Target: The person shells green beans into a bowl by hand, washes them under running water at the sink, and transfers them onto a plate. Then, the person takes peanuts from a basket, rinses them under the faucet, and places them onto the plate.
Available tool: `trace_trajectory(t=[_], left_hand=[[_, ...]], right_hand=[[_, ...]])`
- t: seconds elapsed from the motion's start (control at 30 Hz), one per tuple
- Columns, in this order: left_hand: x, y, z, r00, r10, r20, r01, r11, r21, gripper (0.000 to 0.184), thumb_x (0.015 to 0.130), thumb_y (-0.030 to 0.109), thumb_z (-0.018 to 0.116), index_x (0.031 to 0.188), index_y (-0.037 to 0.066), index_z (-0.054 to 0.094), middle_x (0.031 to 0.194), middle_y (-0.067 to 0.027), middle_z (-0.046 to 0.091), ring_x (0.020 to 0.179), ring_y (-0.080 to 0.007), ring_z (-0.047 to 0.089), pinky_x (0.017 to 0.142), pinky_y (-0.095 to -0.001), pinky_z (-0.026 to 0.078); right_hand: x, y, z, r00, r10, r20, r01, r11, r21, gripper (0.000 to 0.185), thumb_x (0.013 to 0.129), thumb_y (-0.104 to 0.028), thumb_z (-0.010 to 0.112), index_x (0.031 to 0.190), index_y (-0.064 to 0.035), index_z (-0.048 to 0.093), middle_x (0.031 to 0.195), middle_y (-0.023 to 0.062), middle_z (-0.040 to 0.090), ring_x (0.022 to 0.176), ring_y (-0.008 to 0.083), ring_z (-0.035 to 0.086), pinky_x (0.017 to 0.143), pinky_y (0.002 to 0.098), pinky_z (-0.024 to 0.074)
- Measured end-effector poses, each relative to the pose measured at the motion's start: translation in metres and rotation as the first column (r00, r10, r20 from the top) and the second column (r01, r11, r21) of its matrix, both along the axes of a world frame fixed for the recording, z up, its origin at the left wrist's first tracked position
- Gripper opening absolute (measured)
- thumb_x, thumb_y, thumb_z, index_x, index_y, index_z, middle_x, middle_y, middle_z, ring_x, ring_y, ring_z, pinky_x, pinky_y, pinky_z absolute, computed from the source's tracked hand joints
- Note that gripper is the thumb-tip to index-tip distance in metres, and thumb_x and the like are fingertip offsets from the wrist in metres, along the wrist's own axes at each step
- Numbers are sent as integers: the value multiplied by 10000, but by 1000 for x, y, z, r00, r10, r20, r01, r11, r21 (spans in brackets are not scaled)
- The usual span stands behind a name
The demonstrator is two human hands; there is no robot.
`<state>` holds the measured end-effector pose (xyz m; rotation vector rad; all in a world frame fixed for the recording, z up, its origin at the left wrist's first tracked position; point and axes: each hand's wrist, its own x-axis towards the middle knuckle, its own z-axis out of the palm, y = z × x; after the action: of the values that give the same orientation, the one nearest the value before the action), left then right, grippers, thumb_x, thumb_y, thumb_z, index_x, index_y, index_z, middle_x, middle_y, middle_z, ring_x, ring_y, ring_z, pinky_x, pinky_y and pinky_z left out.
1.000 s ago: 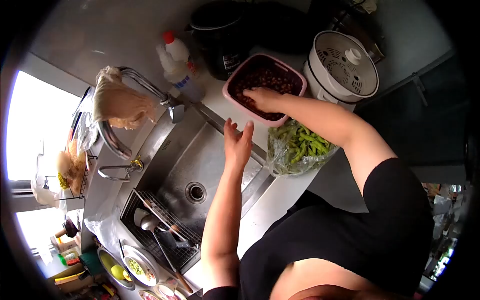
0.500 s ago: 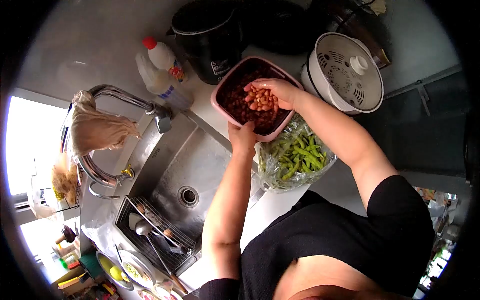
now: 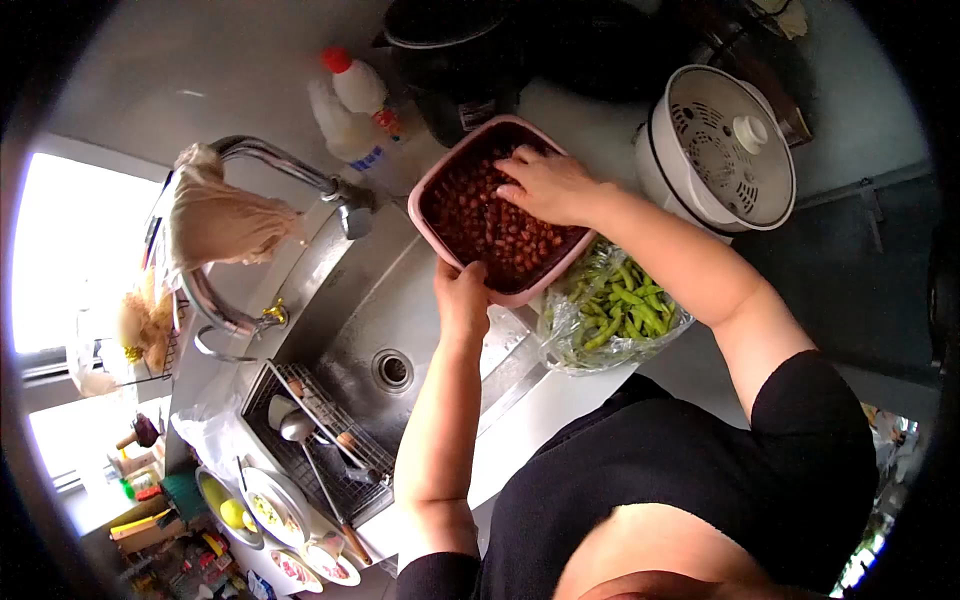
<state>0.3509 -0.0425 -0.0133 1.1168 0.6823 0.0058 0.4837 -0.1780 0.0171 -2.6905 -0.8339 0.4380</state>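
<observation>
A pink square basin (image 3: pixel 556 275) is tilted towards me at the sink's edge, full of wet, reddish-brown peanuts (image 3: pixel 490 222) in dark liquid. My left hand (image 3: pixel 462 300) grips its near left rim, thumb on top. Over the peanuts lies my right hand (image 3: pixel 548 187), palm down and fingers apart, with the fingertips at the surface and nothing lifted in them. Just below the basin, a clear plastic bag (image 3: pixel 575 335) holds green bean pods (image 3: pixel 630 305), next to my right forearm.
The steel sink (image 3: pixel 400 310) is left of the basin, with a wire rack (image 3: pixel 330 430) holding a ladle. A cloth (image 3: pixel 235 215) hangs on the faucet (image 3: pixel 350 205). Bottles (image 3: pixel 355 85) and a black pot (image 3: pixel 450 70) stand behind. A white lidded steamer (image 3: pixel 725 150) is at right.
My right hand has let its handful of peanuts go and turned palm down over the basin. The basin has shifted over the sink's edge, still held by my left hand. The view has shifted slightly.
</observation>
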Motion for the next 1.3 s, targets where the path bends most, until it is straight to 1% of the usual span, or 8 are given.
trace_trajectory(t=[0.23,0.4,0.57,0.63,0.7,0.9,1.1,1.3], left_hand=[[-59,30,30,995,92,-47,-89,994,61,390,756,-26,430,1145,-9,440,986,-142,567,785,-248,628,562,-353,570],[-124,53,18,970,236,66,-238,971,24,459,701,-53,440,1157,-4,455,1020,-123,576,786,-214,629,558,-319,563],[-201,62,17,930,361,65,-365,930,53,470,714,-58,432,1178,11,444,1031,-115,574,812,-203,627,600,-300,555],[-231,62,15,903,424,63,-427,904,33,489,713,-64,421,1196,11,429,1048,-122,570,837,-211,627,617,-304,558],[-263,63,16,913,408,14,-408,912,39,513,719,-78,396,1228,-13,403,1118,-128,538,952,-198,577,797,-285,497],[-344,51,18,875,469,-117,-473,881,-6,551,712,-93,385,1255,3,391,1131,-109,523,967,-179,561,782,-265,486],[-395,45,11,852,515,-94,-518,855,-11,552,703,-93,391,1249,-14,390,1140,-113,517,983,-183,553,830,-270,468],[-417,47,7,852,516,-85,-521,852,-49,576,689,-100,395,1257,-10,390,1122,-105,524,965,-173,557,820,-262,474]], right_hand=[[-66,72,-20,895,415,-163,-394,907,147,609,819,-439,531,1268,-54,384,1269,262,390,1058,436,512,909,463,428],[-131,105,-4,750,565,-344,-387,797,464,364,787,-156,593,1119,-66,475,1031,218,538,924,368,577,804,421,458],[-173,135,-19,501,645,-577,-326,759,564,269,816,-95,579,1069,-33,512,931,120,592,822,203,600,725,304,477],[-189,139,-11,121,467,-876,-17,883,469,239,836,-63,556,1070,-27,520,920,78,581,766,127,600,654,239,485],[-202,143,-8,-131,417,-900,117,908,404,314,830,-39,554,1138,-31,492,980,92,571,761,130,620,573,220,490],[-252,152,-3,-620,343,-705,348,926,144,351,893,-240,480,1147,-5,537,1092,185,595,936,317,627,725,361,567],[-299,161,-6,-676,372,-636,441,896,57,438,947,-335,359,1203,-10,502,1191,178,548,1097,416,516,879,472,490],[-324,159,-19,-638,348,-687,489,872,-11,377,938,-306,415,1157,-25,539,1076,143,604,965,295,597,800,407,537]])
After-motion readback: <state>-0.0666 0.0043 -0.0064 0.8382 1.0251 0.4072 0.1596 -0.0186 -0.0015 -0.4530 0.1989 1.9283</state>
